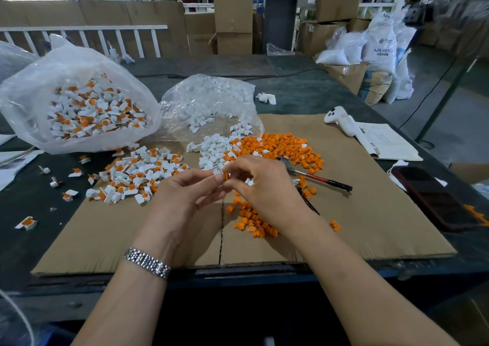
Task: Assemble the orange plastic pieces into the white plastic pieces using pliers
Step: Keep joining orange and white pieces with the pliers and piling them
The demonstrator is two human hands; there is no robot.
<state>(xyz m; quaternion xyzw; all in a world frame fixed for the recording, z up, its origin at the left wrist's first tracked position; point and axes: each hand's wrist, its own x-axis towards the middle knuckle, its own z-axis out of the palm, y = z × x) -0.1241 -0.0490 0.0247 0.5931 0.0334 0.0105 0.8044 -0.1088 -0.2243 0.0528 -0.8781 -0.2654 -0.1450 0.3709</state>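
Observation:
My left hand (185, 195) pinches a small white plastic piece (217, 172) at its fingertips. Right against it, my right hand (260, 184) pinches an orange plastic piece (226, 176). Both hands hover above the cardboard sheet (357, 213). Red-handled pliers (317, 179) lie on the cardboard just right of my right hand, partly hidden by it. A heap of loose orange pieces (280, 147) lies behind the hands and more orange pieces (251, 221) lie under my right wrist. Loose white pieces (214, 152) sit beside the orange heap.
Joined white-and-orange pieces (137, 176) are piled on the left of the cardboard, and more fill a clear bag (87, 107). A second clear bag (209, 99) holds white pieces. A dark phone (434, 197), a notebook (386, 142) and a white toy (341, 119) lie to the right.

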